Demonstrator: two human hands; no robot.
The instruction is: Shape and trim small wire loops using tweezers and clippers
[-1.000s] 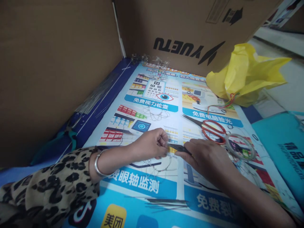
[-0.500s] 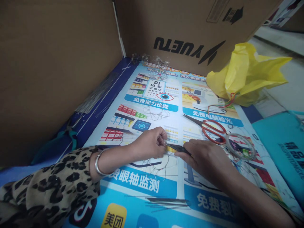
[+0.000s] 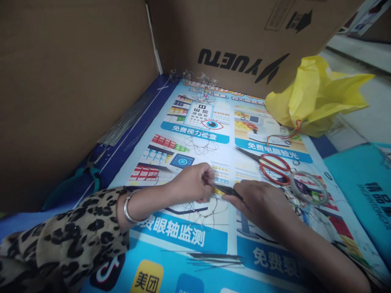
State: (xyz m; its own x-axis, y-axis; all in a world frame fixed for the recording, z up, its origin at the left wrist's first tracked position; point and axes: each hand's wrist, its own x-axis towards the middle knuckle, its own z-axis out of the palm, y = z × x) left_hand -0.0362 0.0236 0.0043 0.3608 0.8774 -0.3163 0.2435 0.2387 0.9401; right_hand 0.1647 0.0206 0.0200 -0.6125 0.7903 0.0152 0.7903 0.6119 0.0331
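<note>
My left hand (image 3: 193, 183), with a silver bangle and leopard-print sleeve, is closed in a pinch on a thin wire frame (image 3: 204, 211) that lies on the printed poster (image 3: 195, 240). My right hand (image 3: 262, 203) is closed round dark pliers (image 3: 224, 190), whose tip meets the wire right at my left fingertips. The two hands almost touch at the poster's middle. The wire loops spread out below and between the hands.
Red-handled scissors (image 3: 270, 163) and a roll of clear tape (image 3: 308, 188) lie right of my hands. A yellow plastic bag (image 3: 317, 95) sits at the back right. Cardboard walls (image 3: 76, 81) stand left and behind. More wire pieces (image 3: 200, 144) and straight wires (image 3: 125, 122) lie further back.
Both hands have shifted very slightly left and down, keeping their hold on wire and pliers. Nothing else has moved.
</note>
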